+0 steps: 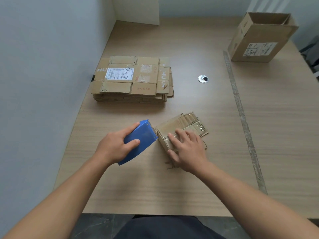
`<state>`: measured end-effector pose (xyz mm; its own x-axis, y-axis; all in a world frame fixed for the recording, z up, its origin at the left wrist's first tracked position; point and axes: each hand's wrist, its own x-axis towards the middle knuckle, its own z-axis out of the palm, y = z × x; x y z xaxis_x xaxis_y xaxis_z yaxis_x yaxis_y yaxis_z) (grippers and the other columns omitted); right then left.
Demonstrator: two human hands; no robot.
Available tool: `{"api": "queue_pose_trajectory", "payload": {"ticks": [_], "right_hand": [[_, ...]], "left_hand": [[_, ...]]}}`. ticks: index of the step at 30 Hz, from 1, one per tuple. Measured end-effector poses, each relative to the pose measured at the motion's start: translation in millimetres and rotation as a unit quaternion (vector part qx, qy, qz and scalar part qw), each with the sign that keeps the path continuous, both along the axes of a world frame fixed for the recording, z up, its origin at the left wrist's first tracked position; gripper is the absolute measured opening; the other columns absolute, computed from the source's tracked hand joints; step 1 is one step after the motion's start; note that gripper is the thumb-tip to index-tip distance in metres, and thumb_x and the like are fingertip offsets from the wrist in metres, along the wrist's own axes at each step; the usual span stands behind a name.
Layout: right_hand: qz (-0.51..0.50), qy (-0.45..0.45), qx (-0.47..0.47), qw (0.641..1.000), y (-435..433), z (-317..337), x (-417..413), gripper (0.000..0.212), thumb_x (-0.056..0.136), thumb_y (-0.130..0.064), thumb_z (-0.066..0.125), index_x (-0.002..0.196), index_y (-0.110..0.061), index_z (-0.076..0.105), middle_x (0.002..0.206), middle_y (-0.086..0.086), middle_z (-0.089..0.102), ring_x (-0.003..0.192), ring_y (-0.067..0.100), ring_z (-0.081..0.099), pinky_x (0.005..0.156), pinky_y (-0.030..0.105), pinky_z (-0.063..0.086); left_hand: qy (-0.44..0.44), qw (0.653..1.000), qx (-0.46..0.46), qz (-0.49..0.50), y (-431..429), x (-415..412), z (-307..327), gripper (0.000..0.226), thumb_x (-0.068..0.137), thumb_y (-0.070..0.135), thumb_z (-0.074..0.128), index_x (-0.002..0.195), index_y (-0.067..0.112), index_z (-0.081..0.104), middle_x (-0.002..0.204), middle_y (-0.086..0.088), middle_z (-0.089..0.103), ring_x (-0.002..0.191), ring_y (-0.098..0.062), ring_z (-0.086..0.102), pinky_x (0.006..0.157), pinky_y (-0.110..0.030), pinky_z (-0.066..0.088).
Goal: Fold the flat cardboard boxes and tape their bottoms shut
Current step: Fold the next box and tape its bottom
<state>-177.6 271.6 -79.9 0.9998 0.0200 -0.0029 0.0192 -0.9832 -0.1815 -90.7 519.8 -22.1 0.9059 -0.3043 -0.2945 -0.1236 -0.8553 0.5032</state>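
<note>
Presently, bottom-taping is in hand. The small box (170, 126), mid-bench (189, 187), is pressed by straight fingers (175, 138) of the right hand (188, 149). The blue tape dispenser (139, 144), at its 9 o'clock edge, is gripped by the left hand (112, 147). Next, probably: tape to be severed cleanly, then smoothed.

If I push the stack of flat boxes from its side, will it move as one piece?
Probably not. The stack of flat boxes is loose layers with uneven edges, so upper sheets would likely slide over lower ones. The table looks smooth, so the bottom may glide too. Lifted whole, its slit flaps would probably droop.
</note>
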Motion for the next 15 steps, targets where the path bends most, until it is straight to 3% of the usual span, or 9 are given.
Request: {"api": "queue_pose_trajectory", "payload": {"ticks": [3,5,8,11,15], "right_hand": [[0.008,0.004,0.013,1.000,-10,-2,1,0.062,0.069,-0.030,0.057,0.129,-0.017,0.063,0.133,0.006,0.058,0.121,0.035,0.053,0.103,0.058,0.041],[0.017,0.011,0.034,0.999,-18,0,2,0.062,0.072,-0.031,0.055,0.132,-0.021,0.060,0.139,0.002,0.055,0.129,0.032,0.047,0.107,0.059,0.036],[0.042,-0.012,0.061,0.997,-28,-4,4,0.050,0.081,-0.042,0.061,0.127,-0.023,0.060,0.132,0.002,0.056,0.125,0.031,0.044,0.104,0.052,0.042],[0.042,-0.048,0.106,0.992,-33,-12,6,0.044,0.079,-0.030,0.077,0.120,-0.022,0.063,0.123,0.006,0.057,0.115,0.036,0.047,0.095,0.048,0.050],[0.082,-0.049,0.128,0.987,-40,-19,10,0.040,0.081,-0.016,0.076,0.120,-0.018,0.068,0.126,0.011,0.060,0.120,0.041,0.050,0.094,0.051,0.052]], "left_hand": [[-0.006,1.000,0.002,-0.010,-1,4,-2,0.068,0.073,0.061,0.046,0.140,0.061,0.036,0.114,0.010,0.068,0.096,-0.021,0.060,0.085,-0.038,0.052],[-0.009,1.000,-0.005,-0.017,-2,5,-2,0.068,0.073,0.060,0.047,0.140,0.061,0.037,0.112,0.009,0.069,0.094,-0.021,0.060,0.083,-0.038,0.052],[-0.018,0.999,-0.008,-0.037,-3,5,-4,0.066,0.074,0.060,0.047,0.139,0.063,0.035,0.105,0.008,0.069,0.089,-0.022,0.060,0.080,-0.037,0.052],[-0.043,0.997,-0.006,-0.061,-5,5,-6,0.065,0.076,0.062,0.044,0.140,0.064,0.031,0.101,0.007,0.070,0.084,-0.023,0.059,0.077,-0.038,0.052],[-0.110,0.987,-0.020,-0.114,-3,3,-9,0.068,0.076,0.068,0.035,0.143,0.062,0.026,0.105,0.012,0.068,0.081,-0.020,0.058,0.068,-0.035,0.051]]}}
